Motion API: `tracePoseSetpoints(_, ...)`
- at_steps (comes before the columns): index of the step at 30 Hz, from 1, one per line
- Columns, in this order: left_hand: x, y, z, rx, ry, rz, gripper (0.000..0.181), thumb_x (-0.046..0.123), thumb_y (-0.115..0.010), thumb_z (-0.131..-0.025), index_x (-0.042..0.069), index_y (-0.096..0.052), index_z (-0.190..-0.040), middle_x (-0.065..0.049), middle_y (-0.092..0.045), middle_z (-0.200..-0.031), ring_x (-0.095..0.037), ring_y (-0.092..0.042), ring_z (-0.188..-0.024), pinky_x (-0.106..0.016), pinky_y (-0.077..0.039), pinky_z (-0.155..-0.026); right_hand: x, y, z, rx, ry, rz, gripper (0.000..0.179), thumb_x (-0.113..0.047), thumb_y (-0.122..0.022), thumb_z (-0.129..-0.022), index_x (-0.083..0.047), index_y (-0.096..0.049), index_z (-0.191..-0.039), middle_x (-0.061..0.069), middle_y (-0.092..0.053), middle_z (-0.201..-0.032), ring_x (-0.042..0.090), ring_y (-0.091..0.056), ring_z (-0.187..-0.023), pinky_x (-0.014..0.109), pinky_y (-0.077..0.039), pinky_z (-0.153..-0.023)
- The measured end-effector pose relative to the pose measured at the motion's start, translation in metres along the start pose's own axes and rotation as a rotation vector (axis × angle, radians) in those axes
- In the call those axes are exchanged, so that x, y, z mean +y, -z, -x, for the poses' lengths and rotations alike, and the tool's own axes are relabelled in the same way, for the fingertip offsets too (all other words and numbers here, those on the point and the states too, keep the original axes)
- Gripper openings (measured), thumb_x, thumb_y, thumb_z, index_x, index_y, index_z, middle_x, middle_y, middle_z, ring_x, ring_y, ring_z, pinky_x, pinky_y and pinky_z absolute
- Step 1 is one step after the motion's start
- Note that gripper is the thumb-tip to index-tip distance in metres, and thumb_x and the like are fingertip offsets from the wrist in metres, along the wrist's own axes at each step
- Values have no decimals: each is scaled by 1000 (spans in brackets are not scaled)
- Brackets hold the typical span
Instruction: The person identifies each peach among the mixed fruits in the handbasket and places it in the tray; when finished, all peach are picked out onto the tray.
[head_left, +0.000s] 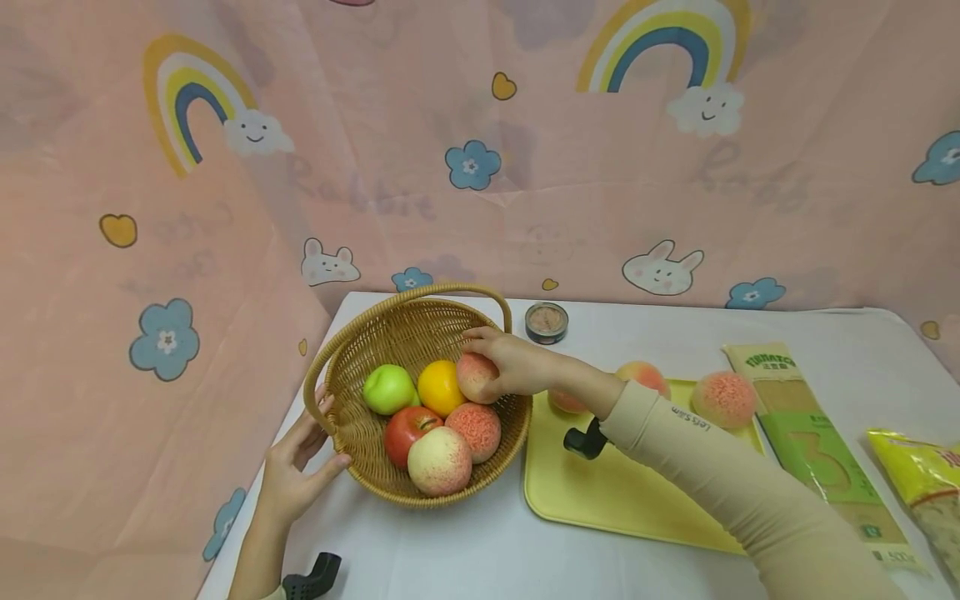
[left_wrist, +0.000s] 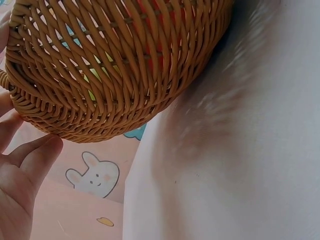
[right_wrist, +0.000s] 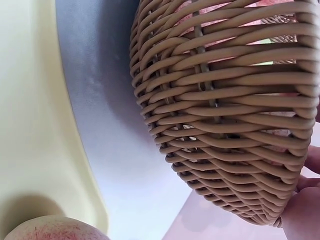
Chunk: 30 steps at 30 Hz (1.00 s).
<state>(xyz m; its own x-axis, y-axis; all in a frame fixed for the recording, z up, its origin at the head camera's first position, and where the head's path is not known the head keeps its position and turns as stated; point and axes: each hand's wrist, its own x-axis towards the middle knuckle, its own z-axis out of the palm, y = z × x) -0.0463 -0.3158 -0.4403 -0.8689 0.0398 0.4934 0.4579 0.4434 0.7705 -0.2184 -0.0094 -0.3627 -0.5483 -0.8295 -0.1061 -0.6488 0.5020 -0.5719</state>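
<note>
A wicker basket (head_left: pixel 360 450) with an arched handle stands on the white-covered table, its opening facing me. My left hand (head_left: pixel 292 471) holds its left rim near the foot of the handle; the left wrist view shows thumb and fingertips at the woven edge (left_wrist: pixel 75 137). Inside lie a green apple (head_left: pixel 389 389), an orange (head_left: pixel 441 387), a red apple (head_left: pixel 408 435), a pale peach (head_left: pixel 440 462) and a pinkish-red peach (head_left: pixel 476 432). Reaching over the right rim, my right hand (head_left: pixel 517 364) grips another peach (head_left: pixel 476 377) beside the orange. In the right wrist view, basket weave hides most of that hand.
Right of the basket is a yellow tray (head_left: pixel 600 500) bearing three peaches, one (head_left: pixel 726 400) at its far right, partly behind my right sleeve. Beyond it lie a green-and-tan package (head_left: pixel 817 442) and a yellow bag (head_left: pixel 918 467). A small round container (head_left: pixel 547 322) sits behind the basket.
</note>
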Motion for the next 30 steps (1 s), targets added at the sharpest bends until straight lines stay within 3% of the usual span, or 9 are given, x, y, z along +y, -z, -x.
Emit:
tracePoseSetpoints(10, 0, -1, 0, 1, 1, 5, 81, -18, -74, -65, -7, -42, -138, -25, -31, -150, -3, -46, -129, -15, -43, -99, -1, 1, 3, -3, 29, -10, 63, -13, -71, -79, 2, -46, -135, 16, -46, -141, 29, -45, -128, 41, -42, -107)
tracePoseSetpoints(17, 1, -1, -1, 2, -28, 23, 80, -18, -74, -65, -8, -42, -138, -26, -31, -149, -5, -46, -129, -15, -43, -99, -2, 2, 2, -5, 33, 20, 66, -16, -73, -79, 3, -46, -136, 18, -47, -139, 29, -48, -125, 40, -45, -103)
tracePoseSetpoints(23, 0, 0, 0, 3, -33, 17, 80, -18, -74, -64, -10, -42, -137, -28, -31, -149, -6, -45, -130, -15, -43, -100, -3, 3, 3, 23, 61, 73, 71, -21, -76, -76, 6, -46, -135, 20, -38, -146, 33, -43, -130, 42, -43, -106)
tracePoseSetpoints(30, 2, 0, 0, 0, -24, 10, 80, -16, -74, -65, -7, -42, -138, -26, -30, -150, -9, -44, -132, -16, -43, -100, -4, 2, 10, 89, 110, 26, 67, -22, -77, -75, 3, -51, -131, 17, -44, -142, 29, -49, -123, 39, -47, -102)
